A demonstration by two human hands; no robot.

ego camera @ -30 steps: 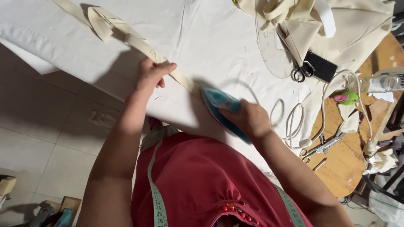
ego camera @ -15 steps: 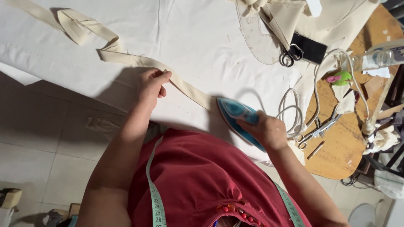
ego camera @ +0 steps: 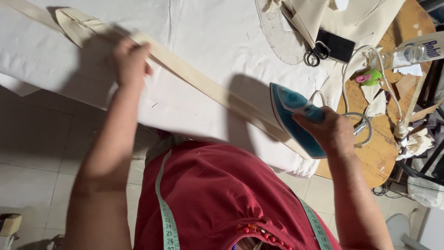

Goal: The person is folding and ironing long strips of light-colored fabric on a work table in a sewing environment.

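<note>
A long cream fabric strip [ego camera: 199, 83] is pressed onto the white-covered worktop [ego camera: 222, 37] by the left hand [ego camera: 131, 62]; a blue iron [ego camera: 292, 118] is gripped by the right hand [ego camera: 330, 132]

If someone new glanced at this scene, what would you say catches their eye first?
Probably the blue iron, gripped by the right hand at the near edge of the white cloth-covered table. Next comes the long cream fabric strip running diagonally across the cloth, with the left hand pressing on it farther along.
</note>
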